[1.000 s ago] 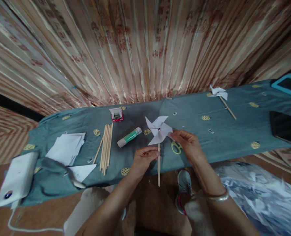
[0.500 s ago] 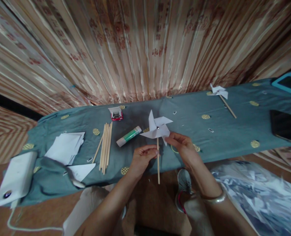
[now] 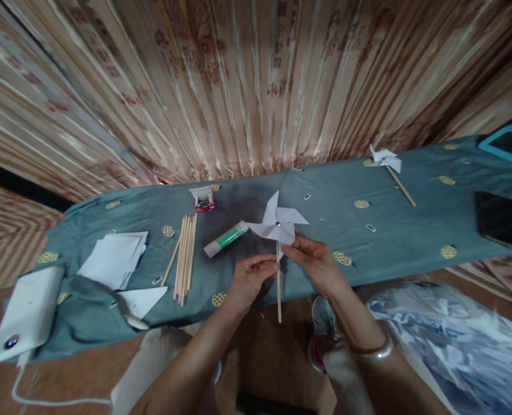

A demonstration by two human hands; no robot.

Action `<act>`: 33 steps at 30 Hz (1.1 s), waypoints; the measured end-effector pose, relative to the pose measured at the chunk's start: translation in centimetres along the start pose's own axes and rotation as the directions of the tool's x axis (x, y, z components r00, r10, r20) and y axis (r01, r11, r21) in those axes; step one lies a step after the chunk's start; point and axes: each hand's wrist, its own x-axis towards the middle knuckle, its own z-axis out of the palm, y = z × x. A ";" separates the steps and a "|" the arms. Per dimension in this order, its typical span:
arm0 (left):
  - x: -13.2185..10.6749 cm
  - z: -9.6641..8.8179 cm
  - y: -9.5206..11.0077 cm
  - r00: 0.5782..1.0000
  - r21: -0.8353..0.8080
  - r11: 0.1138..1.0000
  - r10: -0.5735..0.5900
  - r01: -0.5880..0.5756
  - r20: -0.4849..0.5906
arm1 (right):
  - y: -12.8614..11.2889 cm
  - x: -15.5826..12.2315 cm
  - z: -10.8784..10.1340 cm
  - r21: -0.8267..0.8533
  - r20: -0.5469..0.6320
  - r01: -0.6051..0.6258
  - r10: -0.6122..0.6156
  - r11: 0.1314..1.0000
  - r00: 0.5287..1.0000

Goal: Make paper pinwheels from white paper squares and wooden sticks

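Observation:
A white paper pinwheel [image 3: 277, 223] on a thin wooden stick [image 3: 279, 294] stands upright above the near edge of the blue cloth-covered table [image 3: 394, 242]. My left hand [image 3: 252, 276] is closed round the stick just below the paper head. My right hand [image 3: 314, 262] pinches the lower right blade of the pinwheel with its fingertips. A metal pin shows at the pinwheel's centre.
On the table lie a green-and-white glue stick [image 3: 226, 238], a bundle of wooden sticks [image 3: 184, 259], a stack of white paper squares [image 3: 113, 259], a small red box of pins [image 3: 204, 199], a second pinwheel [image 3: 387, 161], a black phone [image 3: 500, 220], and a white device [image 3: 22, 314] at far left.
The pinwheel's head has turned round its pin. My right hand moved left and down along a blade, covering the yellow-handled scissors. My left hand kept its hold on the stick.

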 end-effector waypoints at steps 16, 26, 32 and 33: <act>-0.2 0.0 0.2 0.999 0.011 1.000 -0.012 0.012 0.034 | -0.6 0.6 -4.0 -0.379 -0.321 0.088 -0.221 0.921 0.921; -0.5 -0.3 -0.7 0.993 0.008 0.997 -0.077 0.077 0.088 | -0.6 2.5 -4.1 -0.032 -0.203 0.115 -0.119 0.993 0.972; -0.5 -0.5 -0.4 0.993 0.007 0.997 -0.074 0.074 0.092 | -0.6 2.5 -3.8 0.011 -0.156 0.100 -0.097 0.995 0.983; -0.5 -0.6 -0.3 0.994 0.010 0.998 -0.066 0.066 0.084 | -0.6 2.5 -3.8 0.010 -0.149 0.105 -0.102 0.994 0.984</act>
